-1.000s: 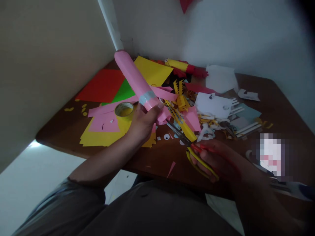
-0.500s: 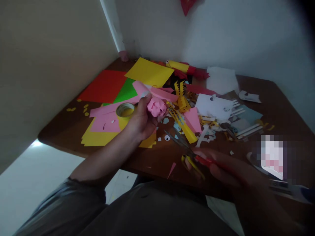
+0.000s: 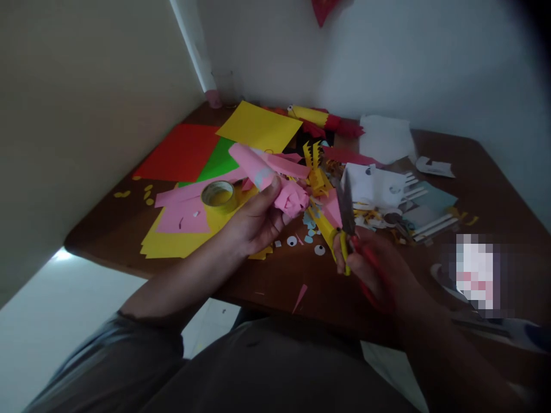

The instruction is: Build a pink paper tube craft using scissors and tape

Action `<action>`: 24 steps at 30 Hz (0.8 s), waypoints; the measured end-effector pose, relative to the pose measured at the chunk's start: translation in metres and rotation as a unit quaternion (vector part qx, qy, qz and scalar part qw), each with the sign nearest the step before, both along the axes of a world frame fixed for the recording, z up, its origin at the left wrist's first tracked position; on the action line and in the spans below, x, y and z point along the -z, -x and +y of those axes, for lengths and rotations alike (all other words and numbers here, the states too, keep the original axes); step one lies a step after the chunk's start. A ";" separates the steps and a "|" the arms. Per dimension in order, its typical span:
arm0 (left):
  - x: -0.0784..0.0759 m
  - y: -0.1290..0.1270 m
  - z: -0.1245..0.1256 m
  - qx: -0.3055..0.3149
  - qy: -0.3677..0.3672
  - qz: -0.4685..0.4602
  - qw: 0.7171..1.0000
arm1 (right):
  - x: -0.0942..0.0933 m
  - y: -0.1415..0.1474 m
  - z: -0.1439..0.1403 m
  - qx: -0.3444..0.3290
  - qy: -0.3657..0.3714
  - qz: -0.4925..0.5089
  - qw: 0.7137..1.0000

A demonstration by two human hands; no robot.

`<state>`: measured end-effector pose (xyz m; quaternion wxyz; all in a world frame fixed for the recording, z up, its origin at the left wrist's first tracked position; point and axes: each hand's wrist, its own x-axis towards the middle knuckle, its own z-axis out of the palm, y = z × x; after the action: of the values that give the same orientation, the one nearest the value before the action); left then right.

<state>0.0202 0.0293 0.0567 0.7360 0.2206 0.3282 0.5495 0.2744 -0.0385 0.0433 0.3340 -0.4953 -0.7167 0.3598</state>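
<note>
Far left: we see a red sheet (image 3: 181,150) flat on the brown table (image 3: 482,172), a green sheet (image 3: 221,162) partly tucked under its right edge, and a few small yellow scraps (image 3: 123,194) near the table's left rim.
Tape roll: a roll of tape (image 3: 219,194) lies on its side face on pink and yellow paper (image 3: 176,241), just left of our left hand.
Left hand: our left hand (image 3: 253,221) is closed around the pink paper tube (image 3: 267,178), fingers wrapped about its near part; the tube slants up and away to the left, and its near end is crumpled into a ragged pink tuft. A pale band of tape circles the tube just above our fingers.
Behind the tube: a yellow sheet (image 3: 258,127) lies farther back, and beyond it a yellow and red roll (image 3: 321,119) near the wall.
Middle: small white eye-shaped cutouts (image 3: 319,250) and pale blue bits lie on bare wood between our two hands.
Right hand: our right hand (image 3: 374,269) grips the yellow and red handles of the scissors (image 3: 344,212); the blades point up and away, close to the tube's crumpled end but apart from it. We cannot tell whether the blades are parted.
Right side: white paper pieces (image 3: 374,183) and loose strips are heaped past the scissors.
</note>
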 end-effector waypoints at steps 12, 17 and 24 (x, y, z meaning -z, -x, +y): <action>0.019 0.002 0.004 -0.068 -0.057 0.021 0.996 | 0.001 -0.002 0.006 0.074 -0.206 -0.252 0.943; 0.018 0.000 0.001 -0.089 -0.081 0.038 0.992 | 0.003 -0.001 0.006 0.080 -0.184 -0.268 0.942; 0.018 -0.005 0.000 -0.122 -0.089 0.056 0.987 | -0.003 -0.002 0.007 0.081 -0.147 -0.264 0.950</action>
<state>0.0255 0.0293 0.0389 0.6214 0.2743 0.3428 0.6489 0.2766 -0.0319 0.0467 0.2298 -0.5748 -0.7814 0.0785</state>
